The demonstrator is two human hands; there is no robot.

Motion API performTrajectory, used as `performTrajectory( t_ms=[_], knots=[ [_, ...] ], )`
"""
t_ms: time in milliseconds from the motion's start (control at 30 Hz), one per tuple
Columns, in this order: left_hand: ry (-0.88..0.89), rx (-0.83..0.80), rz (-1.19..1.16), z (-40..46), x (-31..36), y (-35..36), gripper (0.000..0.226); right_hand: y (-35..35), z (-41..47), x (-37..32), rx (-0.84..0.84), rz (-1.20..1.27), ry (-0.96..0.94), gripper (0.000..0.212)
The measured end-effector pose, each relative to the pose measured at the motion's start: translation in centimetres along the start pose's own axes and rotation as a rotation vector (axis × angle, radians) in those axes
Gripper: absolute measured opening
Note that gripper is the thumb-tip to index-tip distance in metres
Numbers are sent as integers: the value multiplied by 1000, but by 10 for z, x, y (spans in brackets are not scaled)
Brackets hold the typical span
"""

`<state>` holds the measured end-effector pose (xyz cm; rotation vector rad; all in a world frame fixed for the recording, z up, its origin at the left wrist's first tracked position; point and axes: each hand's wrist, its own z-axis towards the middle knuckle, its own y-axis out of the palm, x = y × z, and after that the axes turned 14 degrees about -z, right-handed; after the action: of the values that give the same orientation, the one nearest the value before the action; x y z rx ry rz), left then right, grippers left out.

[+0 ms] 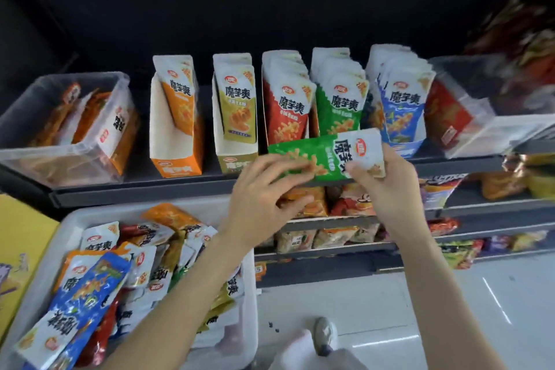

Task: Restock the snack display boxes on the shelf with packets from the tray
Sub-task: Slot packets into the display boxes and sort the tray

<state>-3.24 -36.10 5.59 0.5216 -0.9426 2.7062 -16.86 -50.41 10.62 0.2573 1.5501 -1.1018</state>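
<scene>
A green snack packet (327, 153) lies sideways in front of the shelf, held at both ends. My left hand (264, 192) pinches its green end and my right hand (387, 186) grips its white end. It hovers just below the green display box (336, 99) and the red display box (285, 102), both packed full. To the left stand an orange box (175, 141) and an olive box (237, 129), each with few packets. A blue box (399, 105) stands to the right. The white tray (60, 237) at lower left holds several mixed packets.
Clear plastic bins sit at both ends of the shelf: one at left (63, 129) with orange packets, one at right (462, 105) with red ones. Lower shelves (345, 219) carry other snacks. A yellow carton (21, 249) is at far left. A shoe (326, 335) stands on the pale floor.
</scene>
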Motion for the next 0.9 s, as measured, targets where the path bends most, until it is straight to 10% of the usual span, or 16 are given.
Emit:
performTrajectory(
  t_ms=[200,533,900],
  knots=[
    [-251,28,6,60,-6,33,33,-50,51,5,433,-428,-269,22],
    [-263,-204,225,67,-14,67,11,-14,129,11,283,-765,-426,32],
    [-248,1,51,46,-6,41,24,4,53,25,471,-391,-430,27]
  ],
)
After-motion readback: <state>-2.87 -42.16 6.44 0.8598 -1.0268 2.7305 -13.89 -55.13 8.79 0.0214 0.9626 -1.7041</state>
